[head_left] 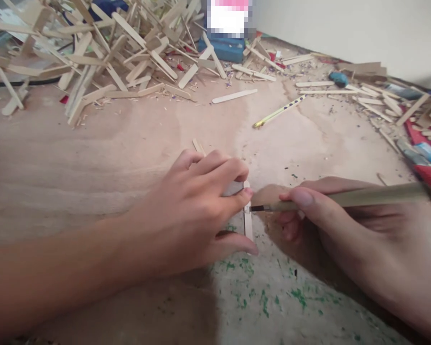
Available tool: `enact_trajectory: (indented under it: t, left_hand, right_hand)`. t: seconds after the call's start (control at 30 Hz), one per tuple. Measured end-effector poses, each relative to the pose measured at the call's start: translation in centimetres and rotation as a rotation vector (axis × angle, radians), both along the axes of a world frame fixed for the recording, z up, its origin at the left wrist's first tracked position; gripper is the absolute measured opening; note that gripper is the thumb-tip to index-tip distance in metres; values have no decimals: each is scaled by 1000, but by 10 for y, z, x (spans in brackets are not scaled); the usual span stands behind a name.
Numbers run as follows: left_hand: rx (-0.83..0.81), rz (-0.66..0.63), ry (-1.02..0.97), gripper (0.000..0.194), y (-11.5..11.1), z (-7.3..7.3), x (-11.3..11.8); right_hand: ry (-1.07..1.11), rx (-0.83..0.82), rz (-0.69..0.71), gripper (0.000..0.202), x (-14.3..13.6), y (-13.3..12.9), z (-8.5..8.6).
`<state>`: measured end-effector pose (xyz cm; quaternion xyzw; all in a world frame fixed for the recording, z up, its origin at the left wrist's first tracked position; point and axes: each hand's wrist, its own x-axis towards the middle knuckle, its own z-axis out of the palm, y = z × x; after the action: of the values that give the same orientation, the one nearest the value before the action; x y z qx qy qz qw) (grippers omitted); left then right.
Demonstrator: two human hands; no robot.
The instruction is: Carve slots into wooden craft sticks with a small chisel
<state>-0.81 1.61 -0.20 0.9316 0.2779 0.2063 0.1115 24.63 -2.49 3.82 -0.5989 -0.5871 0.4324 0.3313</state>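
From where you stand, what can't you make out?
All in the head view:
- Parts of the pale stick: under the left hand.
- The slim tool's dark tip: blurred.
- What's above the blue block: pixelated.
- The stick pile's far part: cut off by the top edge.

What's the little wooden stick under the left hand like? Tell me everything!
The stick is thin, flat and pale, like plain wood, with a rounded far end. It lies on the table, pointing away from the person. The left hand presses on it, the thumb hiding its near end. The dark tip of the tool in the right hand meets its right edge.
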Motion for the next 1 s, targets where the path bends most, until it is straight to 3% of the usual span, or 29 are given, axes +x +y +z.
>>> enact_trajectory:
  t: [0.17,0.4,0.67,0.83,1.0]
  left_hand:
    - [-18,24,14,45,0,1,0]
    - [8,22,16,44,-1,0,0]
    - [34,-10,-5,46,2,0,-1]
    - [21,-46,-25,44,0,2,1]
    - [29,-41,-16,51,0,3,0]
  right_hand:
    - [96,-168,-12,41,2,3,3]
    - [202,-104,-75,27,1,3,-6]
    - [-30,103,7,14,9,7,4]
    - [-192,142,-95,38,14,3,22]
    - [-451,278,13,31,7,3,43]
